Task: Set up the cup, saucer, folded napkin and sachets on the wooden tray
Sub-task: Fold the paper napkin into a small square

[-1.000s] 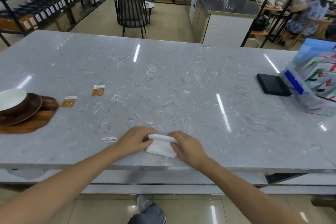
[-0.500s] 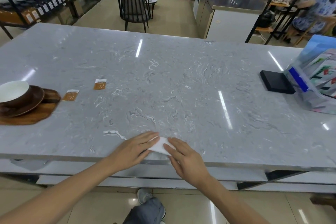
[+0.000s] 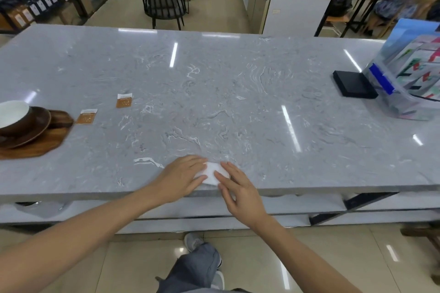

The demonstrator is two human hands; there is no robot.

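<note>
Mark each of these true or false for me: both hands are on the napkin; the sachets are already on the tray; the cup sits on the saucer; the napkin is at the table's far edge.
1. Both hands are on the napkin. True: the left hand and right hand press flat on the white napkin.
2. The sachets are on the tray. False: both sachets lie on the marble table, beside the wooden tray.
3. The cup sits on the saucer. True: cup on saucer.
4. The napkin is at the far edge. False: it lies at the near edge.
</note>
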